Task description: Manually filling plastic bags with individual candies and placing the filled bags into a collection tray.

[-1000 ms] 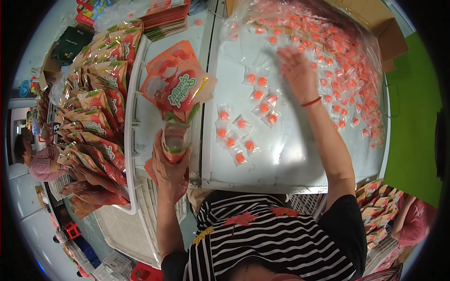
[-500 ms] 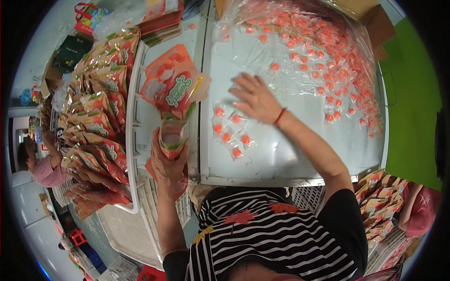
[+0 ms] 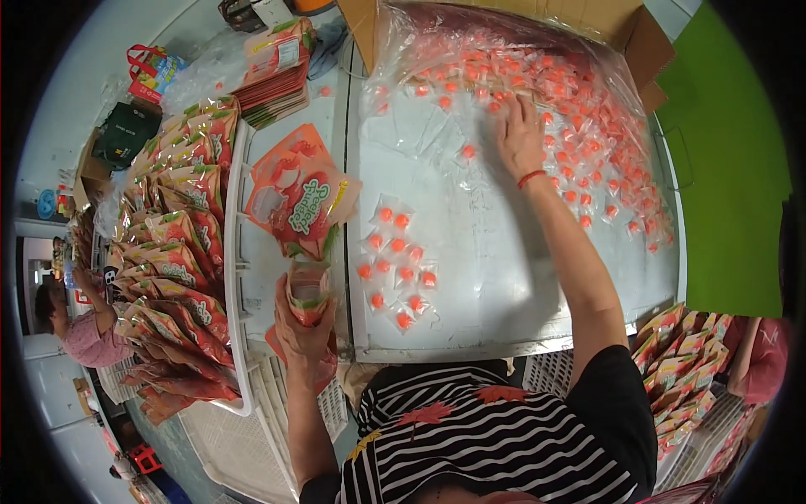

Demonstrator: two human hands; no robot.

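My left hand (image 3: 303, 334) is closed around a red and tan stand-up pouch (image 3: 308, 304) whose mouth gapes upward. Just beyond it lie several flat pouches (image 3: 304, 197) of the same kind, overlapping one another. My right hand (image 3: 522, 139) reaches across the table with fingers stretched out, touching the near edge of a big heap of red candies in clear wrappers (image 3: 579, 126). A smaller group of these wrapped candies (image 3: 398, 244) lies apart, close to the table's left edge. The undersides of my right fingers are hidden.
Filled pouches stand packed in a white crate (image 3: 241, 277) at left. A stack of flat pouches (image 3: 273, 88) lies beyond it. Clear plastic film and a cardboard box (image 3: 651, 46) back the heap. More pouches (image 3: 684, 370) stand at lower right. One person (image 3: 92, 336) is at far left, another (image 3: 760, 361) at right.
My right hand has moved away and to the right, from beside the small candy group to the heap. That group now holds more candies. My left hand keeps hold of the pouch.
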